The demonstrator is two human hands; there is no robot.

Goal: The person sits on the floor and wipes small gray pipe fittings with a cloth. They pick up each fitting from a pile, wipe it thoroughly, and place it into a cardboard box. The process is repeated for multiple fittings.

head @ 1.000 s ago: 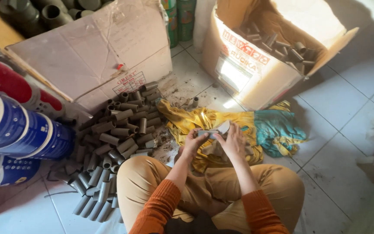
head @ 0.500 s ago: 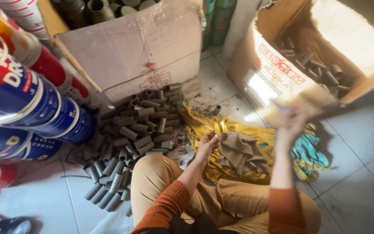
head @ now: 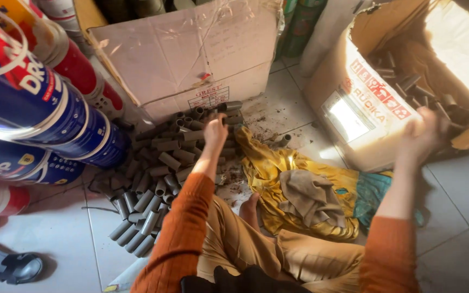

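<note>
Now left hand [head: 215, 129] grasps grey pipe pieces [head: 164, 163]; blurred right hand's [head: 422, 141] grip unclear.

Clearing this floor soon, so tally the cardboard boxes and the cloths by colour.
Cardboard boxes: 2
Yellow cloth: 1
Grey cloth: 1
Teal cloth: 1
Total: 5

grey pipe pieces [head: 158, 179] crowd the floor left; yellow cloth [head: 278, 173] covers the middle; bare tiles [head: 283, 106] between the two cardboard boxes [head: 354, 103].
</note>
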